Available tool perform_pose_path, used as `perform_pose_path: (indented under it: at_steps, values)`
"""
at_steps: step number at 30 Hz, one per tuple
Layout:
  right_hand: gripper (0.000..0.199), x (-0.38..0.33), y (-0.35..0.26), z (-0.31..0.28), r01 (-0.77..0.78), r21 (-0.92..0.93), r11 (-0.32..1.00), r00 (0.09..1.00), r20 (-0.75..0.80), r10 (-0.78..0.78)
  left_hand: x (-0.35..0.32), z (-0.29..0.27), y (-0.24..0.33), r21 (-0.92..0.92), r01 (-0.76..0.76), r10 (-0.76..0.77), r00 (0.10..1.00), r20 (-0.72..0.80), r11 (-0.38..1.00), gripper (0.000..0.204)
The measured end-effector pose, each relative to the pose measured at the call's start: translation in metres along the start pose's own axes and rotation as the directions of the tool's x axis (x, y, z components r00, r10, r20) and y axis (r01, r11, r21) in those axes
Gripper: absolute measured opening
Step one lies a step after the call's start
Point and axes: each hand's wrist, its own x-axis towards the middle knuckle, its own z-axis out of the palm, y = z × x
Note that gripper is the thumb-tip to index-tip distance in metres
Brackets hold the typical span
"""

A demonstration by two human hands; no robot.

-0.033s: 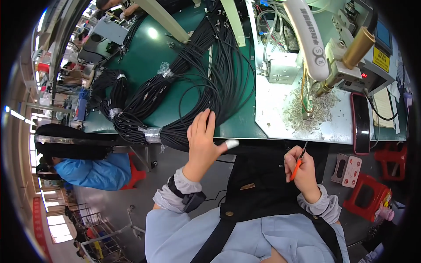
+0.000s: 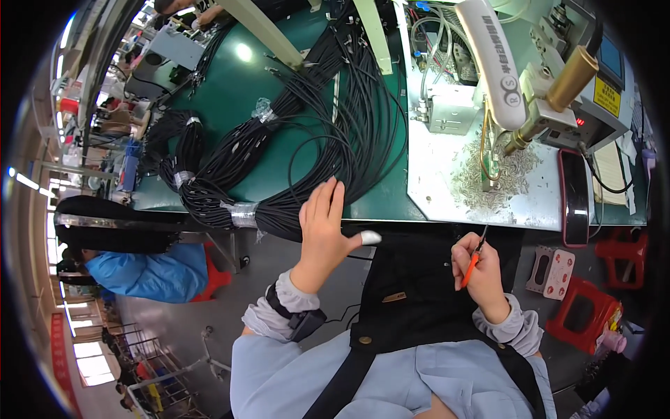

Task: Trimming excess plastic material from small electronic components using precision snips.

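Observation:
My left hand [image 2: 323, 227] reaches to the table's front edge, fingers stretched out and thumb spread, with nothing held. A white cover wraps the thumb tip. Its fingertips lie at the near side of a thick bundle of black cables [image 2: 283, 215]; whether they press on it I cannot tell. Clear plastic wrap [image 2: 243, 215] binds the bundle to the left of the hand. In front of my apron, my right hand [image 2: 481, 269] is closed around a slim orange-handled tool [image 2: 471, 269] with a dark pointed tip. That tip points up toward the table edge.
A bench machine with a white arm [image 2: 492, 66] and brass cylinder [image 2: 571, 77] stands on a metal plate [image 2: 436, 199] strewn with small metal bits [image 2: 499, 178]. A phone-like dark slab [image 2: 574, 199] lies at its right. Red stools [image 2: 586, 314] and a person in blue [image 2: 150, 274] are below.

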Motion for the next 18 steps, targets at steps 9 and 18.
perform_pose_path:
  at_steps: [9,18]
  values:
    - [0.014,0.005,0.003,0.015,0.018,-0.199,0.980,0.987,0.159,0.014,0.007,-0.014,-0.036,-0.154,-0.018,0.064,0.953,0.297,0.988,0.048]
    - [0.022,0.048,-0.024,0.082,0.663,-0.331,0.671,0.736,0.453,-0.504,0.093,-0.077,-0.081,-0.825,0.547,0.195,0.833,0.518,-0.144,0.034]
